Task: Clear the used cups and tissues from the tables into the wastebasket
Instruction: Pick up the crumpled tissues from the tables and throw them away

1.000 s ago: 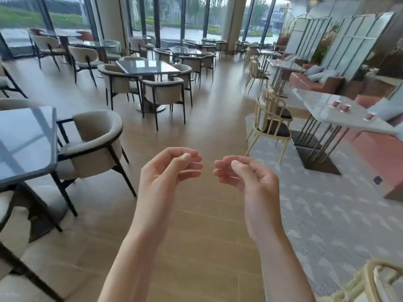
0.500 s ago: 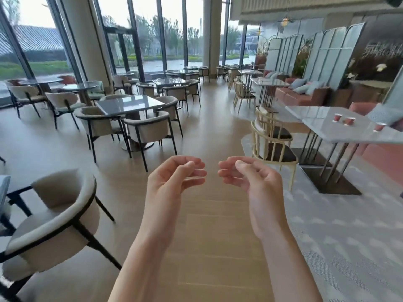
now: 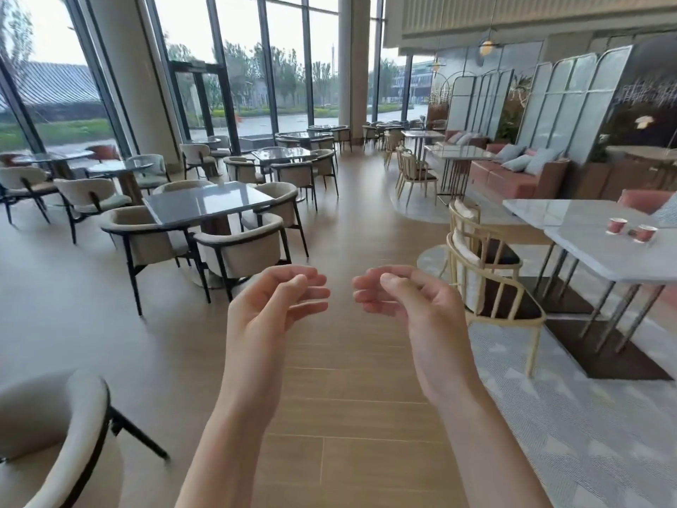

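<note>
Head view looks down a long café hall with two bare forearms raised in front. Left hand (image 3: 278, 306) and right hand (image 3: 406, 306) float side by side over the wooden floor (image 3: 348, 416), palms turned inward, fingertips near each other but apart. Each grip is loose: the fingers curl gently, the thumbs lie close to the forefingers, and neither hand holds anything.

Two red paper cups (image 3: 617, 225) stand on the pale marble bench (image 3: 622, 265) at the right edge, near one another but not touching; the nearer one (image 3: 644, 233) sits just right of the first. Both are upright, well apart from the hands. A second marble slab (image 3: 542, 210) butts against that bench behind it. No tissue can be made out at this size.

Two cream spindle-back chairs (image 3: 487, 287) stand on the grey patterned carpet (image 3: 568, 434) beside that bench, one behind the other. On the left of the aisle a square grey bench (image 3: 208, 203) carries nothing that can be made out and is ringed by four padded tub chairs (image 3: 241, 251). One more tub chair (image 3: 66, 434) fills the lower left corner. A pink sofa (image 3: 513, 177) with several cushions lines the right wall before tall glass screens.
</note>
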The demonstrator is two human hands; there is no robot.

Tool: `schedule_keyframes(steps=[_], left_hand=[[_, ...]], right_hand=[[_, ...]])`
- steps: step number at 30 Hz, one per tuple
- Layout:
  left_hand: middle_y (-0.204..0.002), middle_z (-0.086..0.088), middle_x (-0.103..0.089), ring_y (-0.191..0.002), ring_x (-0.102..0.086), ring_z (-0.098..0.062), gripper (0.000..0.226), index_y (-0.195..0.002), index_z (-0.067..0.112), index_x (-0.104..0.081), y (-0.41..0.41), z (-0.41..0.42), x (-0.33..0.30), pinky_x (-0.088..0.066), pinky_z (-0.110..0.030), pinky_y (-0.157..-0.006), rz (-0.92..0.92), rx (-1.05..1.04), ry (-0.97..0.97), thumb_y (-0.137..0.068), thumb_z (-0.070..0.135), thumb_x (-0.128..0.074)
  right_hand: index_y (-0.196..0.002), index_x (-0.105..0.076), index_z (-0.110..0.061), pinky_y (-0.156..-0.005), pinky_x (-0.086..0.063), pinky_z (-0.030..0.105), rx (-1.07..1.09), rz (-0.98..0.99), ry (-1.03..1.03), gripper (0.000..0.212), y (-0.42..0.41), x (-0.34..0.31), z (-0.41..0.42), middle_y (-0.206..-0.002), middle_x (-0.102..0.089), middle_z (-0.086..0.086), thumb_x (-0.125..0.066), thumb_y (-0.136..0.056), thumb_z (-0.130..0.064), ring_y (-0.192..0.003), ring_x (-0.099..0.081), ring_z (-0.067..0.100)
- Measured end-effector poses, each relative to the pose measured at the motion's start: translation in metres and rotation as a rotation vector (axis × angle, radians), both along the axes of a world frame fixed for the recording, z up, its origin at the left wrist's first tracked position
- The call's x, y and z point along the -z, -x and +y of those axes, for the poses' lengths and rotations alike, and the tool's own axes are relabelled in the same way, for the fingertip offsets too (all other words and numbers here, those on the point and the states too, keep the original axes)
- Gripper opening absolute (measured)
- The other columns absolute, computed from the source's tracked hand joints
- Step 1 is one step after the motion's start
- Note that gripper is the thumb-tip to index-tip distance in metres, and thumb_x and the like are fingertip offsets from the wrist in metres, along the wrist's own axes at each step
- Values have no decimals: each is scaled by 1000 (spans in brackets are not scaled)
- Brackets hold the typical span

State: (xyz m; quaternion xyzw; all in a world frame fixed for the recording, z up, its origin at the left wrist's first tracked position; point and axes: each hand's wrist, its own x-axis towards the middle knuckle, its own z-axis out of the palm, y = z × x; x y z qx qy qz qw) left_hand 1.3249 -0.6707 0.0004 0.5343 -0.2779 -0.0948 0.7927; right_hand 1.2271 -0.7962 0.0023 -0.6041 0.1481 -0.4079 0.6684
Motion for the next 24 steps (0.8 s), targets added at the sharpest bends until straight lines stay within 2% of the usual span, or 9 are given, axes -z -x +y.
schedule_keyframes(steps=[6, 10, 14, 18, 24], left_hand=[[-95, -15, -76, -89, -73, -28, 16, -95, 3, -72, -138, -90, -11, -57, -42, -83, 30, 51, 19, -98, 5, -56], [-96, -14, -76, -92, -73, -30, 23, -96, 4, -73, -223, -159, -25, -58, -44, -85, 9, 113, 4, -87, 19, -59], [-97, -15, -76, -93, -73, -33, 23, -95, 4, -72, -284, -228, -30, -58, -43, -86, -7, 182, -9, -86, 20, -58], [-95, -14, -76, -93, -73, -35, 16, -97, -1, -71, -340, -304, -21, -59, -44, -86, -55, 174, -61, -99, 4, -55], [-93, -13, -76, -88, -74, -32, 19, -95, -1, -70, -434, -432, -11, -59, -42, -82, -50, 95, -83, -99, 0, -51]], right_hand=[[-91, -74, -2, -84, -60, 39, 36, 6, -6, 24, -142, -13, -75, -89, -79, 13, -52, -99, 0, -88, -74, 34], [-91, -75, -3, -83, -60, 37, 83, 4, -7, 24, -218, -23, -137, -90, -79, 12, -52, -99, 0, -88, -75, 31], [-94, -74, -1, -83, -60, 35, 126, -21, -17, 22, -275, -24, -204, -90, -79, 12, -53, -99, -1, -88, -75, 29], [-98, -73, 1, -83, -61, 34, 158, -38, -19, 20, -327, -13, -278, -90, -79, 11, -53, -99, -1, -87, -76, 28], [-96, -73, 2, -82, -61, 35, 143, -56, -49, 20, -426, 3, -416, -90, -78, 14, -53, -99, 0, -88, -75, 33]])
